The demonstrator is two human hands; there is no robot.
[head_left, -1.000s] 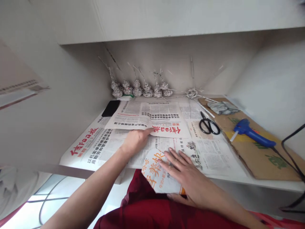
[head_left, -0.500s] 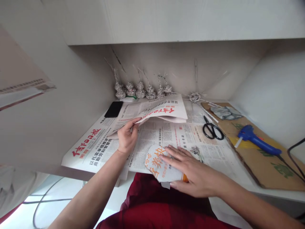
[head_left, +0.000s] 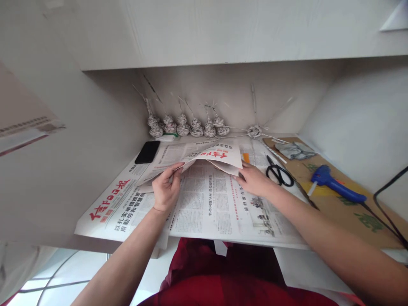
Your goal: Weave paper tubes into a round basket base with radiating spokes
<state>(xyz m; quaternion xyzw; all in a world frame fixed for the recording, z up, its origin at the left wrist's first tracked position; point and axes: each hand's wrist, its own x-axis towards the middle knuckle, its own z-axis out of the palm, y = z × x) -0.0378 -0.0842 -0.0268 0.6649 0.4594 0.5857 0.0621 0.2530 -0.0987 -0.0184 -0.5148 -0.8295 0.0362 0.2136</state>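
Observation:
A folded newspaper sheet [head_left: 223, 156] with red and black print arches up over the table. My left hand [head_left: 167, 185] pinches its left edge between thumb and fingers. On its right edge, my right hand [head_left: 253, 176] has its fingers closed, partly hidden by the sheet. An orange patch [head_left: 245, 157] shows just beyond the right fingers; whatever it belongs to is mostly covered. Beneath both hands lies a spread newspaper [head_left: 204, 212]. Black-handled scissors [head_left: 279, 173] rest just right of my right hand.
Several woven paper gourds [head_left: 196, 127] line the back wall, beside an unfinished woven piece [head_left: 254, 131] with spreading strands. A black phone [head_left: 147, 152] lies at left. On cardboard [head_left: 372, 212] at right are a blue glue gun [head_left: 338, 185], its cord, and a grey cloth [head_left: 295, 150].
My right hand has moved from the white, orange-printed paper near the table's front edge up to the folded newspaper's right edge. That paper no longer shows there. My left hand keeps its hold.

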